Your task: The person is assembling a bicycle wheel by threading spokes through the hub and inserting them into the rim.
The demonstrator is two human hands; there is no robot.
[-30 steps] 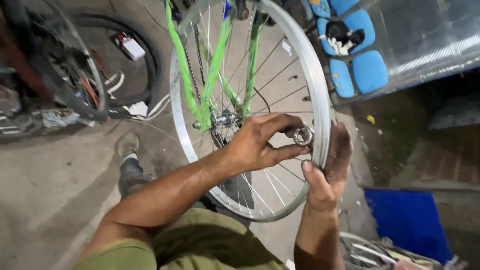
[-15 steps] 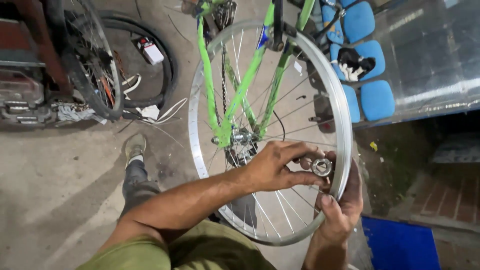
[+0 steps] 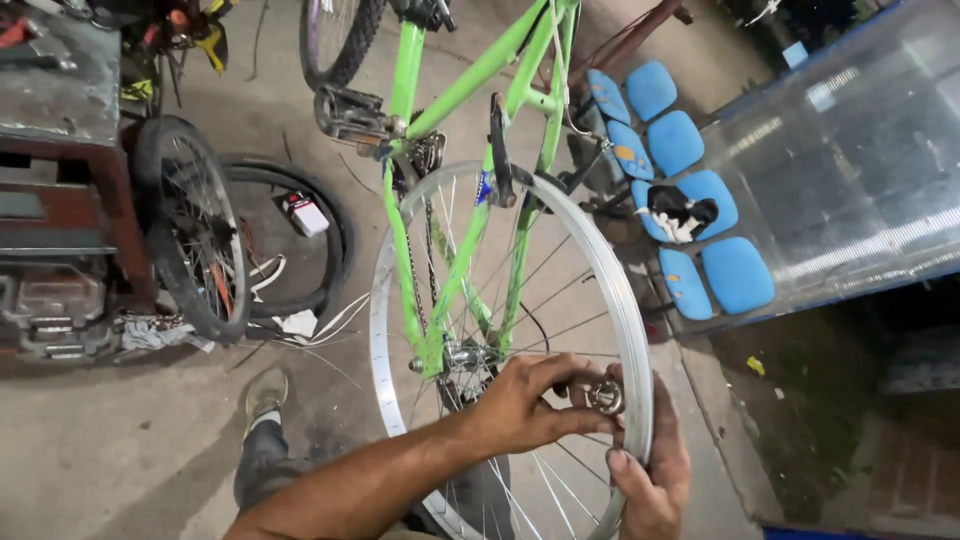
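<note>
A small round metal tool (image 3: 605,397) sat at the rim of the bare silver wheel (image 3: 385,300), low on its right side. The left hand (image 3: 530,400) pinched this tool with closed fingers, and the right hand (image 3: 650,470) gripped the rim just beside it. The wheel was already mounted in the green bicycle frame (image 3: 470,80), but it carried no tyre. A loose black tyre (image 3: 335,245) lay on the floor, and blue seats (image 3: 700,200) stood behind.

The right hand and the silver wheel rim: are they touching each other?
Touching. The head view shows the right hand wrapped around the outer edge of the silver wheel rim, its fingers pressed on the metal.
</note>
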